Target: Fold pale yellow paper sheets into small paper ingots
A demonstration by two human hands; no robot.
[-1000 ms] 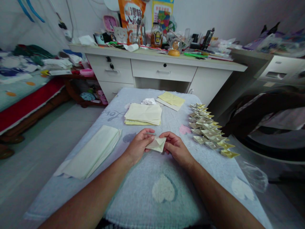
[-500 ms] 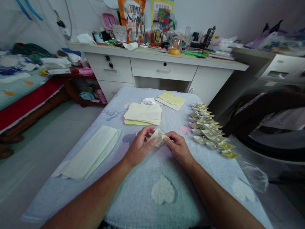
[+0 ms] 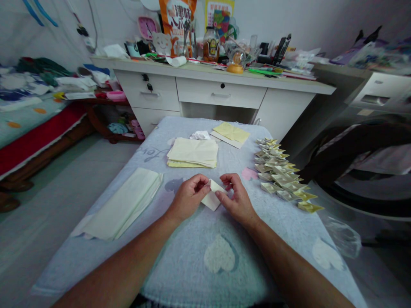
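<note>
Folded paper [image 3: 212, 201] pinched in left hand [image 3: 190, 196], right hand [image 3: 238, 200] touching it, right grip not discernible, paper boats [image 3: 285, 177] right of the folded paper.

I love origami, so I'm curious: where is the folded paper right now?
In the head view, the folded paper is just below centre, between the left hand and right hand, left of the paper boats.

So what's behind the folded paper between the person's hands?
Beyond the folded paper lie the patterned cloth and a stack of paper; whatever the folded paper itself covers can't be seen.
</note>
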